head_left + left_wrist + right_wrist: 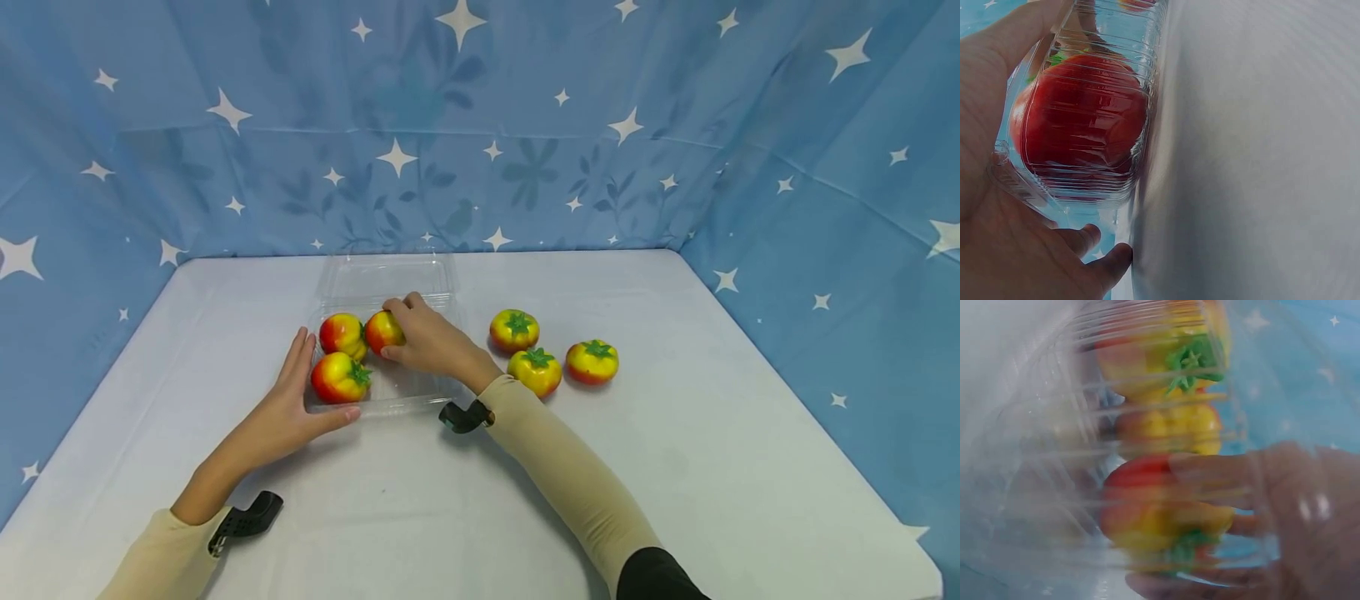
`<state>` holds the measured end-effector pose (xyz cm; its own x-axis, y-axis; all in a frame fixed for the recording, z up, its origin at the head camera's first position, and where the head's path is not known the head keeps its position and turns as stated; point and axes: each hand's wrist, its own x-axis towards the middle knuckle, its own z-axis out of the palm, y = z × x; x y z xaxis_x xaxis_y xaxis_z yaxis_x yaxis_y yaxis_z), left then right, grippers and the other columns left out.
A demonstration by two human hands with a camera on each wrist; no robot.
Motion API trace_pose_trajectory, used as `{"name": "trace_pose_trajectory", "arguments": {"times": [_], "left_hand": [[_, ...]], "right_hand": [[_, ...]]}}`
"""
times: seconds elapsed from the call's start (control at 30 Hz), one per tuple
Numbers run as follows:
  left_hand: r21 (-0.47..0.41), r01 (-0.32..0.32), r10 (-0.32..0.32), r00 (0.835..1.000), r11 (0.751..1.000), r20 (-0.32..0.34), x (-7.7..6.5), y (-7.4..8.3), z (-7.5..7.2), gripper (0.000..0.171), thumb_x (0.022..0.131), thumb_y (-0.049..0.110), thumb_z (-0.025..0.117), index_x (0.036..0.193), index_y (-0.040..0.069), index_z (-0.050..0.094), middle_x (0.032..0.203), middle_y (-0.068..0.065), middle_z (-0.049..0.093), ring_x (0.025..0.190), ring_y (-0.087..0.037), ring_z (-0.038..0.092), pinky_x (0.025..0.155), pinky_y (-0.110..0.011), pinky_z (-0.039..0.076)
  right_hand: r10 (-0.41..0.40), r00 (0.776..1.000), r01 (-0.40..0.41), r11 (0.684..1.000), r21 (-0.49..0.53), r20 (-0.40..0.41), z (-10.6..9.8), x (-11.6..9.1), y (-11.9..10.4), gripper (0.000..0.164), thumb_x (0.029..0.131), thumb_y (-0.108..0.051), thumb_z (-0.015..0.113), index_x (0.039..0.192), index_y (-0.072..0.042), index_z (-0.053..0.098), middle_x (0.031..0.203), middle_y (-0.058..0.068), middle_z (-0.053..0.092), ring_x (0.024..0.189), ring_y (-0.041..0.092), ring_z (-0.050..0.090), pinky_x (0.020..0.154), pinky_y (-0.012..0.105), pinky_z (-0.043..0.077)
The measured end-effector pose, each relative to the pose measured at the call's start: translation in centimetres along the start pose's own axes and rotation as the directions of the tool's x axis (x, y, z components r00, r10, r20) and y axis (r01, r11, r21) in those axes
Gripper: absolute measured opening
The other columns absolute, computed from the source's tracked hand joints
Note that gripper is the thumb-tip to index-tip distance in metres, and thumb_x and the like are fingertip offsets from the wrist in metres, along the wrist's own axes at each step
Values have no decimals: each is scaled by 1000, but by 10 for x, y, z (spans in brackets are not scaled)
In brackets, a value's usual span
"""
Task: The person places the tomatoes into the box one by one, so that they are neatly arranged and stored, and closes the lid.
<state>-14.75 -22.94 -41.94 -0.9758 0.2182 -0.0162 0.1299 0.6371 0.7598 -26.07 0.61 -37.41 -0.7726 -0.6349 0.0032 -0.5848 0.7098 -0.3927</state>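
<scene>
My right hand (435, 337) grips a red-and-yellow toy persimmon (381, 332), thumb on the near side and fingers over the far side. It is inside a clear plastic box (408, 385), where a second persimmon (341, 333) and a third persimmon (339, 379) sit along the left side. In the right wrist view, the gripped persimmon (1141, 506) appears through the box wall, its green leaves toward the fingers. My left hand (281, 417) rests at the box's near left corner, fingers extended along the left side and thumb along the front edge.
The box's clear lid (386, 277) lies folded back toward the blue star-patterned curtain (300, 183). Right of the box, on the white tabletop (450, 517), are three more persimmons: one at the back (514, 330), one in front (536, 372) beside my right forearm, and one farther right (592, 363).
</scene>
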Motion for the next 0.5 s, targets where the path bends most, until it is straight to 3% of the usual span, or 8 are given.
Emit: {"name": "trace_pose_trajectory", "arguments": {"times": [0.5], "left_hand": [[6, 10, -10, 1000, 1000, 1, 0, 1, 0, 131, 92, 53, 81, 170, 8, -14, 176, -10, -23, 161, -50, -2, 115, -83, 16]], "right_hand": [[10, 1000, -10, 1000, 13, 10, 2, 0, 2, 70, 103, -38, 74, 159, -9, 44, 142, 17, 52, 118, 24, 60, 107, 36, 54]]}}
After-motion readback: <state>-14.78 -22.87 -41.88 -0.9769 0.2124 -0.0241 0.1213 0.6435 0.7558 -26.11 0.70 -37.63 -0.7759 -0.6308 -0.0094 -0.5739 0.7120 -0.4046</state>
